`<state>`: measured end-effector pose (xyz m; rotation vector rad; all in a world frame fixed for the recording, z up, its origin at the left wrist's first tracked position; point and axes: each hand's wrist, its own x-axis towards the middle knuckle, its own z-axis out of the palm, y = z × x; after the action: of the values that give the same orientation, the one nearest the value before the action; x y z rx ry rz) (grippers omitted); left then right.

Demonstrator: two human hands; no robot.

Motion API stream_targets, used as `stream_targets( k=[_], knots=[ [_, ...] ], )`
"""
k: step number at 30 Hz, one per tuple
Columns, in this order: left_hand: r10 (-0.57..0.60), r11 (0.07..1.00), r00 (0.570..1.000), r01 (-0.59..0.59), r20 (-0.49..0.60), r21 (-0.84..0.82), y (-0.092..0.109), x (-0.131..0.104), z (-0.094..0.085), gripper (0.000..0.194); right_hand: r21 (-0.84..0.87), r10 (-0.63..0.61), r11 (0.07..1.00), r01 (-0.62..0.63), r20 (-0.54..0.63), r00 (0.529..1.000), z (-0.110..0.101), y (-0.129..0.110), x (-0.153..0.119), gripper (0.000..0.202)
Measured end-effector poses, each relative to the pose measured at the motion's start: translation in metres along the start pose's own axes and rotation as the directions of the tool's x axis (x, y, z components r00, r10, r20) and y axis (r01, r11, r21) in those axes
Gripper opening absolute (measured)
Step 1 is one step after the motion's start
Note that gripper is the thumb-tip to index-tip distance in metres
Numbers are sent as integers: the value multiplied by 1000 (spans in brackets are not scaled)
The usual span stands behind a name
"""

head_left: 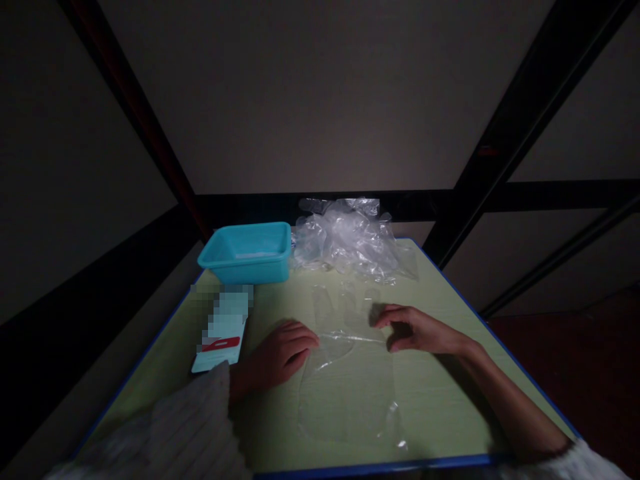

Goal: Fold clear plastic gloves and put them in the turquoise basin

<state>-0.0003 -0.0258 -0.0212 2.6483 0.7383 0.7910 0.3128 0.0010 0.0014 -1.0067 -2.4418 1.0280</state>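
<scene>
A clear disposable plastic glove [350, 393] lies flat on the table, its fingers pointing away from me and a crease running across it. My left hand [285, 353] is at the left end of that crease, its fingers closed together on the film; the thumb tip is partly hidden. On the other side, my right hand [413, 329] rests by the glove's right edge. Its thumb and fingers are apart in a C shape, with nothing seen gripped between them.
Behind the glove is a heap of crumpled clear plastic gloves [350, 240]. A turquoise plastic basin [250, 270] stands at the back left, with a phone-like flat object [220, 340], partly blurred, in front of it. Blue edging [380, 465] borders the pale yellow-green table.
</scene>
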Motion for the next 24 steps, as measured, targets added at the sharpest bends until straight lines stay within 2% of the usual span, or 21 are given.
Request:
stream_targets(
  k=[4, 6, 9, 13, 19, 24],
  knots=[
    [-27, 1000, 1000, 27, 10, 7, -1, -1, 1, 23, 10, -21, 1000, 21, 15, 1000, -2, 0, -2, 40],
    [-30, 1000, 999, 30, 12, 7, -1, -1, 1, 24, 12, -23, 1000, 23, -2, 1000, -2, -1, -3, 35],
    [-51, 999, 998, 51, 32, 6, 0, -2, 0, 27, -21, -34, 999, 32, -96, 995, -2, -1, -4, 21],
    [-136, 991, 988, 135, 74, 20, 2, -3, -1, 39, -110, -57, 993, 33, -222, 973, -1, 3, -4, 26],
    [-187, 982, 977, 181, 103, 60, 0, -4, 1, 41, -211, -53, 978, 7, -216, 975, 5, 8, 1, 31],
    [-138, 989, 987, 132, 79, 73, 1, -4, 1, 38, -275, -87, 961, 15, -250, 964, 12, 8, 7, 35]
  ],
)
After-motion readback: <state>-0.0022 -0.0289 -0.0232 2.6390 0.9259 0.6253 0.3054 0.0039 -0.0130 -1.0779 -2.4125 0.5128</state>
